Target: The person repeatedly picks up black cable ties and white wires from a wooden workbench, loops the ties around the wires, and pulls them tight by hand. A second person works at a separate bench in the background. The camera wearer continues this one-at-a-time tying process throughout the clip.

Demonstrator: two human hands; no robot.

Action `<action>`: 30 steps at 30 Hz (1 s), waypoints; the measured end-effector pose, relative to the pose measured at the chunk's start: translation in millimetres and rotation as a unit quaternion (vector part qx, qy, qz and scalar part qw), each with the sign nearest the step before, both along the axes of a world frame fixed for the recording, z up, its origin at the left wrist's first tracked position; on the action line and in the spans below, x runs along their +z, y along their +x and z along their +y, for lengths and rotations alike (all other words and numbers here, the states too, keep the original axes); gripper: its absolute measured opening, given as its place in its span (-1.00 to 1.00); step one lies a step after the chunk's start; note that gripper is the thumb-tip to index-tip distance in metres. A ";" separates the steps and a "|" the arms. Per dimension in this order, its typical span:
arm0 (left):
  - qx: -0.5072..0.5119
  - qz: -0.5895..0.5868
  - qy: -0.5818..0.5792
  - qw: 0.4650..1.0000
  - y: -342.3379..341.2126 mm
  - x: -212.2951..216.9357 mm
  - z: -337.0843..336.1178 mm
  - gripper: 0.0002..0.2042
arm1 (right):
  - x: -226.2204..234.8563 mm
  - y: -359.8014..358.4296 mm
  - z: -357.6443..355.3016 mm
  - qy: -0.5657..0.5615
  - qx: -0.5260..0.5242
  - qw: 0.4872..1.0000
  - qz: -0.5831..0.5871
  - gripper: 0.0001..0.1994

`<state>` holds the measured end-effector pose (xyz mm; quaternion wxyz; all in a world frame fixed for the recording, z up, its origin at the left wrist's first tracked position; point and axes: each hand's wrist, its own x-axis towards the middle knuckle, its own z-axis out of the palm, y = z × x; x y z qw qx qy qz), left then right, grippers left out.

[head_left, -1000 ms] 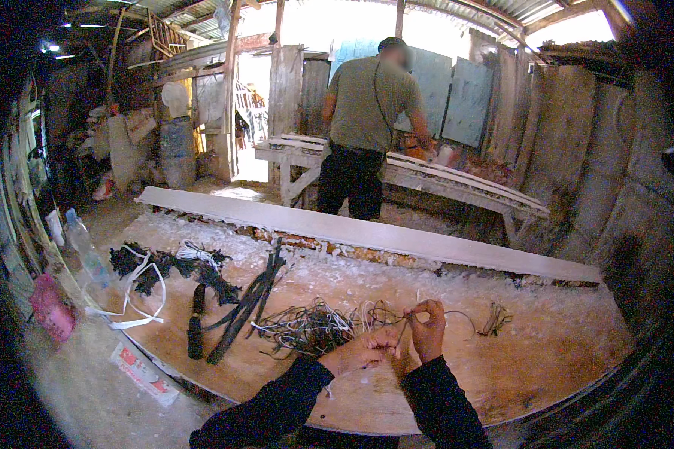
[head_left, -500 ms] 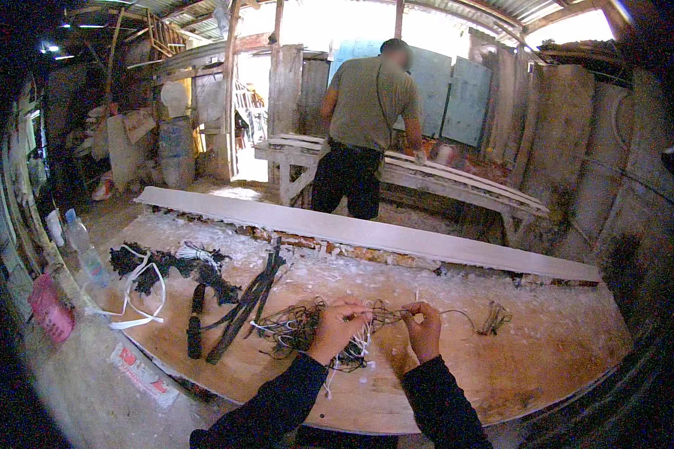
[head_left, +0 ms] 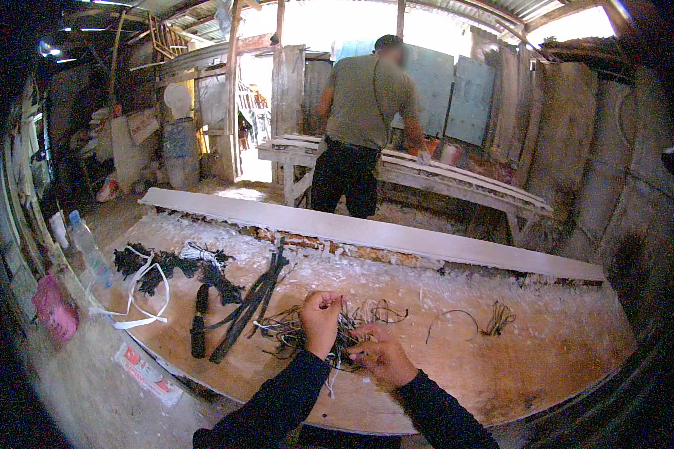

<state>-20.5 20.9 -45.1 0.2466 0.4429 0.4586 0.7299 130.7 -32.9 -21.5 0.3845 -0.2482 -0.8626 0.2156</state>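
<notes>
A tangled pile of thin black and white cords (head_left: pixel 281 329) lies on the wooden table, partly hidden under my hands. Above it, my left hand (head_left: pixel 320 323) is closed in a pinch, thumb and forefinger together on a dark cord end. My right hand (head_left: pixel 384 356) reaches into the pile from the right, its fingers bent together on cords; exactly which strands they grip is hard to make out. To the right lie a single curved black cord (head_left: pixel 457 312) and a small bunch of dark cords (head_left: pixel 498 319).
Left on the table (head_left: pixel 547 359) are dark strips (head_left: pixel 251 303), a black-handled tool (head_left: pixel 199 322), frayed black fibre (head_left: pixel 172 267) and a white strap (head_left: pixel 135 324). A long pale board (head_left: pixel 367 233) runs along the far edge. Beyond, a person (head_left: pixel 363 112) works at a bench (head_left: pixel 472 183).
My right hand has moved left and down to the pile. A black cord now lies loose on the right. My left hand has shifted slightly left, fingertips raised.
</notes>
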 end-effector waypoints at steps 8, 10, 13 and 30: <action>0.042 0.171 0.047 0.983 7.1 12.6 -15.1 -0.95 | 7.8 0.1 -0.8 0.040 0.034 0.998 -0.019 -0.89; 0.029 0.201 0.043 0.978 8.3 16.1 -17.8 -0.95 | 9.3 -0.4 -1.5 0.034 0.044 0.998 -0.025 -0.89; 0.011 0.222 0.055 0.974 9.4 19.0 -18.5 -0.95 | 12.7 0.4 -3.4 0.029 0.042 0.998 -0.029 -0.89; -0.507 0.150 -0.109 0.842 21.8 11.4 -31.2 -0.84 | -8.4 43.0 36.4 -0.037 -0.353 0.920 0.166 -0.88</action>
